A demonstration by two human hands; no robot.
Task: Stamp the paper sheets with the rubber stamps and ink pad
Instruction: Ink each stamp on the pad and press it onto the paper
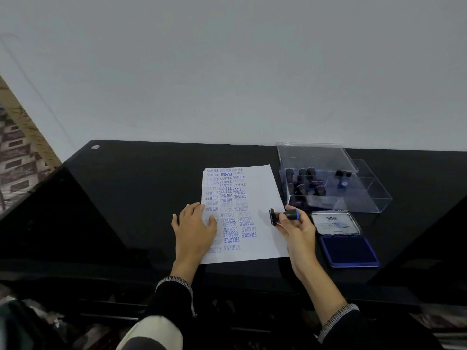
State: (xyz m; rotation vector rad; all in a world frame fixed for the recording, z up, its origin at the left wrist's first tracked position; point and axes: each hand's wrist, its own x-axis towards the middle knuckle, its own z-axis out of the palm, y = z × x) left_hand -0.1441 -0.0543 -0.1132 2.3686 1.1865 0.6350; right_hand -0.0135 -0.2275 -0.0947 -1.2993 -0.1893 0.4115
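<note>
Here we see a white paper sheet [262, 188] lying on a black glossy table [141, 188] at the centre of the frame, its left half crowded with blue stamped words such as SAMPLE, AIR MAIL, FAX OUT, AMENDED and FRAGILE, its right half mostly bare. Our left hand [195, 224] lies flat on the sheet's lower left part, fingers straight and spread, pressing the paper down. Our right hand [297, 227] sits at the sheet's right edge and grasps a black rubber stamp [285, 215] with a blue band, held on its side so that its flat face points toward the left of the frame, above the paper rather than on it. Just to the right of that hand the ink pad [347, 250] lies open, its dark blue pad nearest the bottom and its lid [334, 223] folded back above it. In the upper right of the table stands a clear plastic box [358, 195] holding several more dark stamps [302, 180], with a clear cover [313, 154] resting over its left part.
</note>
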